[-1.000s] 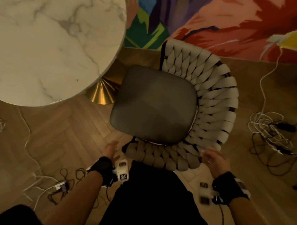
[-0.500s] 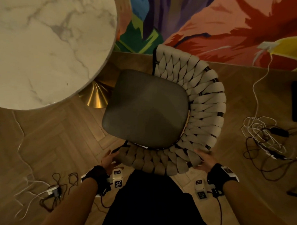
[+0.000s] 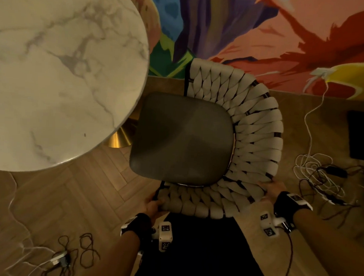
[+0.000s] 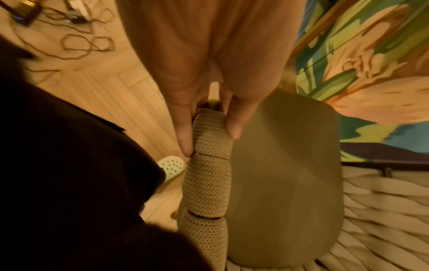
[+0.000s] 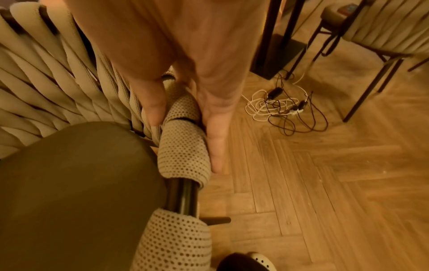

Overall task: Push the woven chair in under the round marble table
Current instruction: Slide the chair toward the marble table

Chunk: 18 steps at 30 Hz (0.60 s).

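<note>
Your left hand (image 3: 153, 205) and right hand (image 3: 273, 189) each pinch the woven chair (image 3: 249, 140) backrest rim, thumb inside, fingers outside; its seat edge sits just beside the round marble table (image 3: 55, 81), not under it

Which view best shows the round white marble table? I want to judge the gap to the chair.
The head view: the round white marble table fills its upper left, with its rim beside the dark seat of the woven chair. Both wrist views show only the chair, floor and hands, no table.
</note>
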Tool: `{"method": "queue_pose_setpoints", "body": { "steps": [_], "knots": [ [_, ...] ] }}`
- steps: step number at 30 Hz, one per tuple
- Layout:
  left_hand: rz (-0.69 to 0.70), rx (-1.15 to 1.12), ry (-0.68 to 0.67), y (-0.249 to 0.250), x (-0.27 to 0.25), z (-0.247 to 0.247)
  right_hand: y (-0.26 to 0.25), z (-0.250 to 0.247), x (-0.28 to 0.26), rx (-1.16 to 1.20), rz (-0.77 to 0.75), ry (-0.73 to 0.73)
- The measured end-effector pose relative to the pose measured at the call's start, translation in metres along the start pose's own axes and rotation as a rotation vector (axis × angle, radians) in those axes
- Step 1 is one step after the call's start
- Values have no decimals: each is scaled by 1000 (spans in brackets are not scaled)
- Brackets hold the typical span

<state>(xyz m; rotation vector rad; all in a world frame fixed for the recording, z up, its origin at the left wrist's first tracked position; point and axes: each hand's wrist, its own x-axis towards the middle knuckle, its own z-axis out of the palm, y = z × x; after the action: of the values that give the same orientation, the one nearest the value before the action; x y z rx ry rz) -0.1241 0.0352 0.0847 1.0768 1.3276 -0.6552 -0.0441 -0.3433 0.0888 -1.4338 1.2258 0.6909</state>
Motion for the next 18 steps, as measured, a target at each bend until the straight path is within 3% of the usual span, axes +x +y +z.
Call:
{"method": "queue_pose_setpoints", "body": {
  "steps": [5,8,14,18],
  "knots": [
    [28,7,-33,43,18,14,-40,6,55,-34,-48,-9],
    [73,71,-43,68,26,24,-42,-12,145,-62,-54,-65],
    [238,418,38,73,49,25,-120,29,71,-100,-105,9],
    [350,829,33,90,2,35,-142,36,66,-171,-112,13]
  ]
}}
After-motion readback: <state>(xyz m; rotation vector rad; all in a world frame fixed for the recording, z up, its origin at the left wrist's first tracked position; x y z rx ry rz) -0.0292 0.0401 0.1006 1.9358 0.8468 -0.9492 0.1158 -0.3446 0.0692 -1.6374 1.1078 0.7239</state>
